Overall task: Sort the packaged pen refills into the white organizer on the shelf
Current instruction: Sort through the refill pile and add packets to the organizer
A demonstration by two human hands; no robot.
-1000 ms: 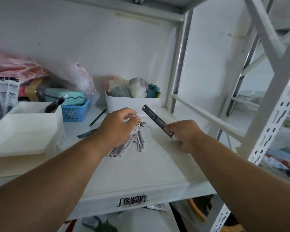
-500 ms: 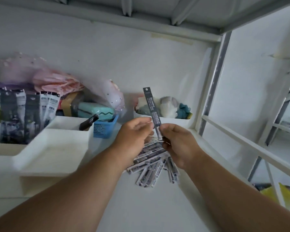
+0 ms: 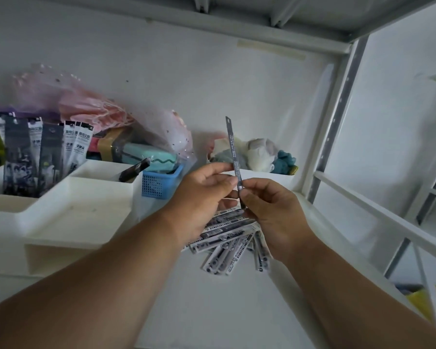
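Head view: one refill packet [image 3: 233, 157] is being pinched upright by both hands [image 3: 202, 195]; several are being kept in the organizer [image 3: 68, 212], a pile [image 3: 227, 238] awaiting at the shelf's [image 3: 212, 311] middle.

Blue basket [image 3: 159, 183] beside pink bag [image 3: 91, 112].

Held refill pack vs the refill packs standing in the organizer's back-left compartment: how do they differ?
The held refill pack is a single one, pinched upright in the air by the left hand and the right hand; the stored refill packs are several, standing side by side in the white organizer. The held one shows only a thin dark strip; the stored ones show broad faces, some dark, some white. Both stand roughly upright and carry print.
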